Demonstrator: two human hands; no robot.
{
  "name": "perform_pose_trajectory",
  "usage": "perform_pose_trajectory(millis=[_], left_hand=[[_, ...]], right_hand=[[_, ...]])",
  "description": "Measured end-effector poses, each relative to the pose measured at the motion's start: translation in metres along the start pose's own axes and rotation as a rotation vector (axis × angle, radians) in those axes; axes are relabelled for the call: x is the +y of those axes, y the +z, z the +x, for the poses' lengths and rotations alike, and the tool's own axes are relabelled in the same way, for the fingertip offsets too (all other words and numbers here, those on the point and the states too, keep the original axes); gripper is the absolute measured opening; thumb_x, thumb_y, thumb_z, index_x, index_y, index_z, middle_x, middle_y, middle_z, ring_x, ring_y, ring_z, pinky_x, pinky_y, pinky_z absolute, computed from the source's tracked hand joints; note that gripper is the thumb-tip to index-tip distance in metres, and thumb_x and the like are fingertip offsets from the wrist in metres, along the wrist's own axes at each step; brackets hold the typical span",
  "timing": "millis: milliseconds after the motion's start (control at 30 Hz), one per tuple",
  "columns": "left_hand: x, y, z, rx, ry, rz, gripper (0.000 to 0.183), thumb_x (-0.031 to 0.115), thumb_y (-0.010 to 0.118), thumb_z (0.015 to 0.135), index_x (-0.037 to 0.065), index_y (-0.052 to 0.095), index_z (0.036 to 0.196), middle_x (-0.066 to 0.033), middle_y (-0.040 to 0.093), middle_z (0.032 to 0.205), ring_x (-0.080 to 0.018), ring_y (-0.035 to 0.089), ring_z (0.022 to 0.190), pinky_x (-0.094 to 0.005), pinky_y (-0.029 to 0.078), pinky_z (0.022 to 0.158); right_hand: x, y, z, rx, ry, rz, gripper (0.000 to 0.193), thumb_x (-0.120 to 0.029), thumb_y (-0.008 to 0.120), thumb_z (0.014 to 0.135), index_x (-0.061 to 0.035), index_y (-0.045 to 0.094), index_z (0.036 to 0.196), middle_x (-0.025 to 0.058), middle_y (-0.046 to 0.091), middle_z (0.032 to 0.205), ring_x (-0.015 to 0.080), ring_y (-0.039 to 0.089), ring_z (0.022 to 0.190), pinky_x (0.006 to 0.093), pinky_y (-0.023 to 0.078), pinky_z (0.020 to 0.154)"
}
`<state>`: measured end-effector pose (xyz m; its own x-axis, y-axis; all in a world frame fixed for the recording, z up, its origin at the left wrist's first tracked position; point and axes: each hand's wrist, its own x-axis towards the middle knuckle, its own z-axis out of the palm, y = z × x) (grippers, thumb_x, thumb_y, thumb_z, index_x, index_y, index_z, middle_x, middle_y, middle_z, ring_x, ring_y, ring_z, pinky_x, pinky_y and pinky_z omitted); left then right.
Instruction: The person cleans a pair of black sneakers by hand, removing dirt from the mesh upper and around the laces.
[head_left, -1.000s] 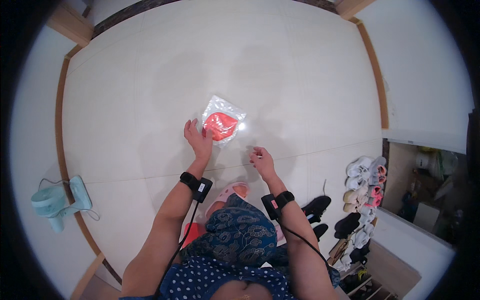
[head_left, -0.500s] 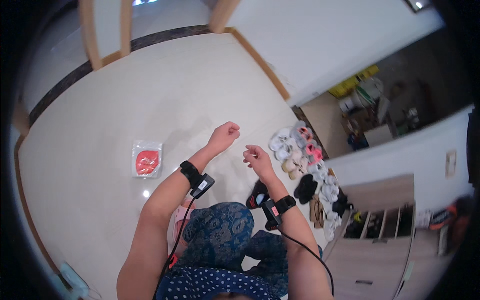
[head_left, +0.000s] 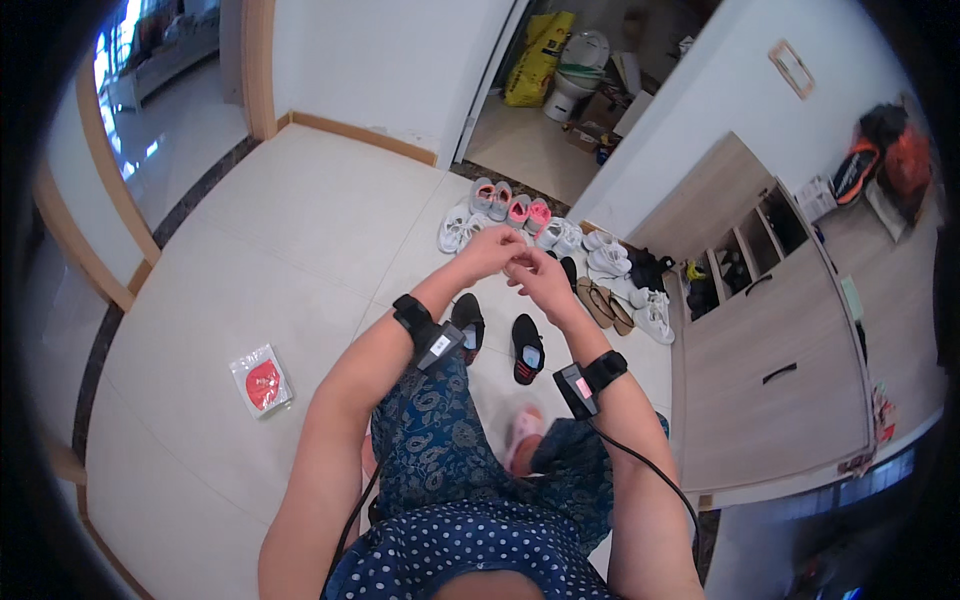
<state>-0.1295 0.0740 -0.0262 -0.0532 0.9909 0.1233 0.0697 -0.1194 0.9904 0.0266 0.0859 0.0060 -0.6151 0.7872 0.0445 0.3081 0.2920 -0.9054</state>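
My left hand (head_left: 487, 250) and my right hand (head_left: 540, 281) are raised in front of me with their fingertips touching, above a row of shoes. Both hands have curled fingers, and I see nothing held between them. Each wrist carries a black band with a small device, and a cable runs from the right one. A clear plastic packet with a red item inside (head_left: 262, 380) lies flat on the pale tiled floor to my left, well away from both hands.
Several white, grey and pink sneakers (head_left: 505, 212) line the floor ahead. A pair of black sandals (head_left: 526, 348) lies nearer, by a pink slipper (head_left: 521, 436). A wooden shoe cabinet (head_left: 760, 350) stands at the right. An open doorway (head_left: 560, 90) shows a yellow bag.
My view has swung right from the packet toward the shoes. My left hand let go of the packet, which stays on the floor, and both hands came together in front of me.
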Motion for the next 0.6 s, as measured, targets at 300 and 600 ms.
perform_pose_trajectory(millis=[300, 600], left_hand=[[0.006, 0.118, 0.005, -0.177, -0.072, 0.023, 0.018, 0.021, 0.061, 0.088, 0.004, 0.060, 0.096, -0.0025, 0.063, 0.085, -0.0099, 0.057, 0.073, -0.0234, 0.046, 0.061], [-0.042, 0.142, 0.038, -0.224, -0.366, 0.157, 0.025, 0.028, 0.060, 0.088, 0.008, 0.057, 0.103, -0.0014, 0.062, 0.092, -0.0120, 0.058, 0.079, -0.0278, 0.046, 0.066]], right_hand=[[0.050, -0.075, -0.068, 0.116, 0.145, 0.083, 0.021, -0.015, 0.058, 0.086, -0.0050, 0.057, 0.104, 0.0018, 0.064, 0.088, 0.0110, 0.063, 0.077, 0.0240, 0.047, 0.061], [0.123, -0.102, -0.047, -0.015, 0.286, 0.210, 0.023, -0.016, 0.060, 0.085, -0.0051, 0.057, 0.106, 0.0027, 0.064, 0.089, 0.0108, 0.062, 0.072, 0.0237, 0.047, 0.060]])
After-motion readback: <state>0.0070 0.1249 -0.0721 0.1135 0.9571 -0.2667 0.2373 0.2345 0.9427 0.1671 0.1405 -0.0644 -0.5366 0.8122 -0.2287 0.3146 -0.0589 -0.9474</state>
